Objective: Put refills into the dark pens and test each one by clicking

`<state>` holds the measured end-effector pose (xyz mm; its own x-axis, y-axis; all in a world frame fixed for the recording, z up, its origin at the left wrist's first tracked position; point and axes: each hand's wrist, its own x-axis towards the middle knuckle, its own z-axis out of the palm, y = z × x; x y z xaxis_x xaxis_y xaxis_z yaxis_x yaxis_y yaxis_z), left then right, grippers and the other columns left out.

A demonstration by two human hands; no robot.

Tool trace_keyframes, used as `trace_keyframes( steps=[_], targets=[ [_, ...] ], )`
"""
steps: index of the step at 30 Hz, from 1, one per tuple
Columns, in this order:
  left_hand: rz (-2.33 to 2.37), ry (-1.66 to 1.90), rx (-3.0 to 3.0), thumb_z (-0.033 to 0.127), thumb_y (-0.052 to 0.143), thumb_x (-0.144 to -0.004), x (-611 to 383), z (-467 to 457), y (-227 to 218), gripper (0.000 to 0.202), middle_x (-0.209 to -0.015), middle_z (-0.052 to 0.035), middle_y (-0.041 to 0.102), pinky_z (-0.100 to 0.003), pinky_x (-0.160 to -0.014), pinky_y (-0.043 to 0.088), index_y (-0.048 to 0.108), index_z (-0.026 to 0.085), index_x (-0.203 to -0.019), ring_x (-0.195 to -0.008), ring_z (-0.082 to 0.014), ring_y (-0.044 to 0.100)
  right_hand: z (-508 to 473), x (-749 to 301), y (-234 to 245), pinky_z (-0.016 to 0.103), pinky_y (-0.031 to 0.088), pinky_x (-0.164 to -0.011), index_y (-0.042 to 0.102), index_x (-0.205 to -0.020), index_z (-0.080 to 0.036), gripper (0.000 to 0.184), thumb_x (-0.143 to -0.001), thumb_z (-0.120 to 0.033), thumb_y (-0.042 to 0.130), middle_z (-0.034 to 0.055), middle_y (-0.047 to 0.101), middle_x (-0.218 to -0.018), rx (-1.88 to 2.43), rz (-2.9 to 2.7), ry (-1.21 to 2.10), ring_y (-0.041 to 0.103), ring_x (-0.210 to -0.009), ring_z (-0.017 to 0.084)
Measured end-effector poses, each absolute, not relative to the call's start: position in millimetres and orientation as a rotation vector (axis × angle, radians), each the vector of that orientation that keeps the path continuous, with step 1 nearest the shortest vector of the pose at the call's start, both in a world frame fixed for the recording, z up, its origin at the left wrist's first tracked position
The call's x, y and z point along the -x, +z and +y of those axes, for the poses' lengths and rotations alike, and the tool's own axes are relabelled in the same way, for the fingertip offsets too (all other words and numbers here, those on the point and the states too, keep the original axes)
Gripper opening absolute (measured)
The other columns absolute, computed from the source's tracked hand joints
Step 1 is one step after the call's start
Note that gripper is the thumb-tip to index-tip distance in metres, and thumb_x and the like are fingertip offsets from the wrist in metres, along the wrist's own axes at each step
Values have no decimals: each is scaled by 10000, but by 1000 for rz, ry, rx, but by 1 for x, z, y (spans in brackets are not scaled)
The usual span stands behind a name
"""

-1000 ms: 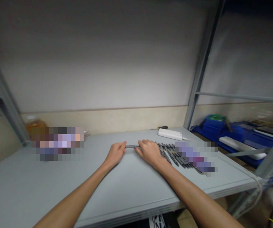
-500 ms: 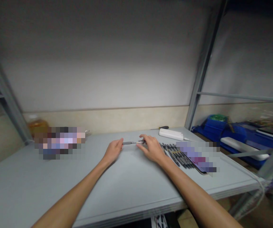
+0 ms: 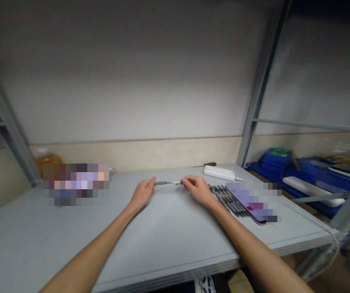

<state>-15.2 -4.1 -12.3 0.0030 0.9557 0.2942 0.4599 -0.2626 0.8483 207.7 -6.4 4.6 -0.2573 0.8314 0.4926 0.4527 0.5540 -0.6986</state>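
Note:
Both hands hold one thin grey pen [image 3: 168, 183] level above the grey table [image 3: 162, 240]. My left hand [image 3: 143, 193] pinches its left end. My right hand [image 3: 196, 190] pinches its right end, fingers curled. The pen shows as a dark grip part near the left hand and a thinner light part toward the right. A row of several dark pens [image 3: 228, 199] lies on the table just right of my right hand.
A white power strip [image 3: 219, 172] and a black-handled tool [image 3: 209, 164] lie at the back. An orange-capped bottle [image 3: 48, 161] stands at the back left. Metal shelf posts [image 3: 258, 87] flank the table. Blue bins [image 3: 277, 160] sit on the right shelf.
My two hands have drawn a little apart, so more of the pen shows between them. The right hand has lifted and shifted slightly right.

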Motion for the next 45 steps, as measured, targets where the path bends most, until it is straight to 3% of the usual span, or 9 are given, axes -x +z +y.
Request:
trace_keyframes(
  steps=[6, 13, 16, 19, 21, 26, 31, 37, 45],
  targets=[
    [1445, 1219, -1747, 613, 313, -782, 16, -4, -13, 497, -425, 66, 291, -217, -413, 210, 347, 203, -505, -394, -86, 270, -1, -210, 1, 241, 432, -604, 617, -949, -159, 289, -700, -306, 603, 51, 643, -892, 964, -1808, 587, 560, -683, 128],
    [1349, 1268, -1601, 646, 307, -765, 15, -2, -14, 557, -391, 47, 374, -213, -386, 243, 463, 165, -533, -357, -79, 320, 2, -211, -3, 293, 459, -688, 662, -875, -132, 273, -717, -342, 590, 77, 670, -816, 991, -1777, 639, 595, -754, 175],
    [1207, 1291, -1516, 628, 305, -782, 12, -4, -10, 562, -490, 10, 491, -214, -417, 327, 537, 124, -694, -400, -87, 408, 5, -212, -3, 297, 466, -681, 659, -883, -134, 280, -707, -344, 599, 86, 677, -846, 960, -1701, 671, 602, -753, 177],
    [1111, 1343, -1605, 527, 500, -744, 11, -9, -6, 448, -687, -10, 573, -228, -534, 424, 517, 142, -972, -568, -109, 519, 7, -213, -2, 290, 469, -639, 660, -863, -129, 285, -686, -348, 614, 86, 679, -805, 965, -1623, 704, 603, -712, 175],
    [1087, 1394, -1715, 445, 591, -701, 11, -12, -3, 427, -779, -23, 583, -244, -622, 450, 510, 167, -1015, -699, -129, 550, 7, -213, -1, 284, 469, -617, 661, -851, -130, 283, -667, -344, 627, 80, 678, -781, 969, -1590, 726, 601, -686, 171],
    [1185, 1410, -1837, 420, 537, -739, 13, -15, 0, 291, -720, -25, 580, -261, -656, 428, 574, 146, -829, -674, -138, 534, 6, -212, 0, 274, 467, -597, 655, -835, -133, 274, -653, -338, 639, 69, 670, -764, 939, -1580, 777, 595, -663, 160],
    [1329, 1342, -1894, 507, 392, -807, 13, -14, 0, 424, -537, 14, 487, -233, -566, 355, 492, 165, -576, -547, -121, 460, 9, -213, -5, 274, 473, -624, 642, -838, -148, 243, -663, -316, 637, 65, 663, -817, 888, -1602, 793, 601, -726, 164],
    [1411, 1329, -1790, 573, 331, -801, 13, -7, -7, 464, -470, 53, 352, -227, -472, 273, 385, 193, -540, -450, -101, 350, 12, -214, -8, 281, 479, -650, 633, -825, -164, 211, -659, -295, 637, 58, 655, -847, 850, -1618, 772, 598, -769, 168],
    [1353, 1406, -1654, 599, 353, -767, 19, 1, -10, 461, -463, 60, 339, -227, -464, 304, 352, 206, -527, -436, -97, 360, 8, -216, 5, 252, 463, -548, 641, -815, -147, 265, -614, -319, 653, 51, 628, -764, 880, -1334, 868, 549, -655, 142]
  ],
)
